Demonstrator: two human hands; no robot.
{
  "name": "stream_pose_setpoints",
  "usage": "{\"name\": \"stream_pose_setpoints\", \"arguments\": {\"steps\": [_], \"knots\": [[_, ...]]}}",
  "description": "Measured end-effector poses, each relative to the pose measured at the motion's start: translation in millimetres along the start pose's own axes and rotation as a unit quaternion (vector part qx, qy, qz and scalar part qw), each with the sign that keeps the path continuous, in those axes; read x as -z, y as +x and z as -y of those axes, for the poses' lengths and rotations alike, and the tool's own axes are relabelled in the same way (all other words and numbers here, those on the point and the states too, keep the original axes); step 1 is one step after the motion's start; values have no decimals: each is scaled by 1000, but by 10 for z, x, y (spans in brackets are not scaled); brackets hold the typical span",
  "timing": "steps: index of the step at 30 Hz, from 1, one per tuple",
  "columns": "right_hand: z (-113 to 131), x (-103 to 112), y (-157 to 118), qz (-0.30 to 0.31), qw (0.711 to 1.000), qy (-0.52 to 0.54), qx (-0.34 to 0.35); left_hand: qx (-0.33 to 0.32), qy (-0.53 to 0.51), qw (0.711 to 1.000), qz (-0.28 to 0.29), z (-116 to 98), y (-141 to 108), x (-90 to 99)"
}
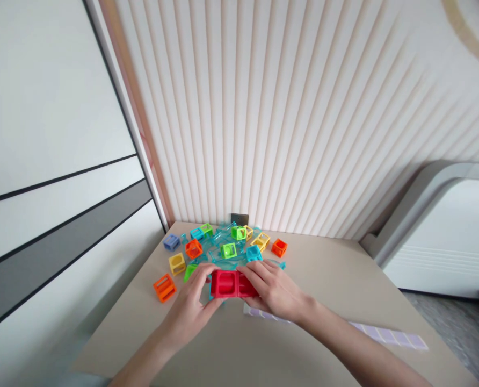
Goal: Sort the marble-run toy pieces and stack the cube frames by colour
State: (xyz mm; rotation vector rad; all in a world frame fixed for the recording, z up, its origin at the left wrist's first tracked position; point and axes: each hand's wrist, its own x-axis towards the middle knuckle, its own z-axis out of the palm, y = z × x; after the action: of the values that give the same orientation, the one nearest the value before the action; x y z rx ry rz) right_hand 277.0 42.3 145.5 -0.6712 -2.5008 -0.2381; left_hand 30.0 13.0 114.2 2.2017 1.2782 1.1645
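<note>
Two red toy block cubes (226, 284) sit side by side, joined or pressed together, held up above the table. My left hand (193, 298) grips the left end between thumb and fingers. On the right end, my right hand (271, 287) is closed, its fingers covering part of the right cube. A strip of blue shows at the left edge of the red pair. Just beyond my hands lie a green cube (229, 250), a blue cube (254, 253) and a green block (190, 272) partly hidden by my left hand.
Orange cubes (165, 288), yellow cubes (177, 264) and clear teal track pieces (215, 250) are scattered at the back of the table (320, 269). A strip of lilac squares (388, 336) runs under my right forearm. A ribbed wall (247, 134) stands behind, a cabinet (54, 161) at left.
</note>
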Motion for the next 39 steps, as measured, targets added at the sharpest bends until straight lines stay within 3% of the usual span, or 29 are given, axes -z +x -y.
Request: {"name": "stream_pose_setpoints", "arguments": {"steps": [3,5,7,9,10,12,15,19,22,24,29,31,33,35,37,39], "knots": [[40,-50,44,-2,1000,-16,5,57,-14,998,-24,43,-64,146],[48,-79,32,3,999,-35,4,126,-27,987,-94,203,-100,298],[38,-113,-22,3,999,-31,-23,186,-17,964,-190,491,-112,511],[21,-148,-96,-7,998,0,-68,222,77,925,-297,875,-106,742],[15,-164,-131,-12,996,20,-91,241,111,914,-308,1083,-105,842],[16,-192,-182,-22,990,56,-129,281,135,913,-261,1485,-119,972],[41,-216,-195,-41,969,124,-211,331,177,908,-187,1932,-184,975],[64,-205,-163,-99,894,279,-336,344,172,911,-146,2151,-287,835],[60,-180,-159,-139,812,424,-375,346,169,915,-123,2148,-332,771],[53,-178,-171,-158,782,464,-386,347,168,916,-111,2127,-346,742],[57,-256,-230,-151,786,442,-405,336,208,916,-62,2040,-329,647],[76,-282,-247,-143,798,425,-403,314,233,917,-75,1942,-294,624],[109,-282,-245,-132,814,409,-392,272,250,919,-138,1756,-245,616],[164,-261,-221,-123,822,410,-376,183,247,930,-200,1458,-203,594],[246,-237,-178,-114,816,433,-367,101,188,962,-169,1064,-186,520],[352,-224,-126,-107,803,463,-360,48,105,992,-60,633,-200,375]]}}
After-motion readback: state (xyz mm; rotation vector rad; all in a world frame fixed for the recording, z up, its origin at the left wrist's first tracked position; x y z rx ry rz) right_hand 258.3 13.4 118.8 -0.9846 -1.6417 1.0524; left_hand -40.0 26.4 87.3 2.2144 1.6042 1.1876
